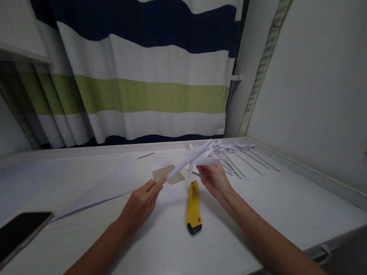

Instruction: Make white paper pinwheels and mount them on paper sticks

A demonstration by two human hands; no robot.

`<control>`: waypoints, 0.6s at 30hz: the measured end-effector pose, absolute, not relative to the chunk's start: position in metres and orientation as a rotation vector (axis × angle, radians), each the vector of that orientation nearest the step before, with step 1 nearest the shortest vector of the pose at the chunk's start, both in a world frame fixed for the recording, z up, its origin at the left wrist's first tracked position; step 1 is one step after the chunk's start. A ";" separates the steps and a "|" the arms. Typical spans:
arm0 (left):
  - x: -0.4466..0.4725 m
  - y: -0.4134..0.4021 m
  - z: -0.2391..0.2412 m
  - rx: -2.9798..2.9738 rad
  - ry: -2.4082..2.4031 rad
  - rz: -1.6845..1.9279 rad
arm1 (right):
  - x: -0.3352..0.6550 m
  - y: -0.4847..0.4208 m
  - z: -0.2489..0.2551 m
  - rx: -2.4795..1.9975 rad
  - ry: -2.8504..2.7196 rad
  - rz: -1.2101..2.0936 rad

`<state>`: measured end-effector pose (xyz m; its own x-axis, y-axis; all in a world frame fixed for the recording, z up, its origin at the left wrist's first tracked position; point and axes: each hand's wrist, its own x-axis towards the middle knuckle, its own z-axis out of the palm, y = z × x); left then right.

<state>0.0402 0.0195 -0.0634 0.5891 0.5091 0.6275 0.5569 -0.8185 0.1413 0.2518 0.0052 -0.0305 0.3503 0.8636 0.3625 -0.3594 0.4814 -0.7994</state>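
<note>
A folded piece of white paper point(190, 157), with a long narrow part and wider flaps, is held above the table between both hands. My left hand point(142, 199) is closed on its lower left end, the forefinger stretched along it. At the right, my right hand point(214, 179) pinches the paper from below near a flap. Below the paper, a yellow utility knife point(193, 206) lies on the table between my forearms. A small grey-brown card point(174, 176) rests behind the left fingertips, partly hidden by the paper.
Several thin white paper sticks point(243, 159) with folded ends lie at the back right. White paper sheets point(106, 187) spread over the left, near a dark phone point(15, 238). A thin dark stick point(146, 155) lies at the back. Walls and a striped curtain point(152, 92) bound the table point(163, 257).
</note>
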 end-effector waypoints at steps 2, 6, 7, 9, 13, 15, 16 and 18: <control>0.041 0.019 -0.064 -2.722 -0.908 -1.042 | 0.251 0.006 -0.031 -0.678 -0.880 0.877; 0.039 0.020 -0.065 -2.689 -0.860 -1.004 | 0.251 0.006 -0.031 -0.668 -0.882 0.899; 0.038 0.021 -0.066 -2.682 -0.842 -0.988 | 0.251 0.006 -0.031 -0.665 -0.879 0.908; 0.036 0.023 -0.066 -2.667 -0.805 -0.964 | 0.251 0.005 -0.031 -0.656 -0.870 0.928; 0.032 0.026 -0.063 -2.677 -0.765 -0.942 | 0.251 0.004 -0.029 -0.636 -0.847 0.976; 0.032 0.027 -0.061 -2.685 -0.769 -0.956 | 0.251 0.004 -0.028 -0.620 -0.836 0.999; 0.033 0.027 -0.060 -2.683 -0.770 -0.974 | 0.251 0.003 -0.027 -0.608 -0.831 1.010; 0.035 0.026 -0.059 -2.681 -0.756 -1.014 | 0.250 0.003 -0.026 -0.578 -0.821 1.033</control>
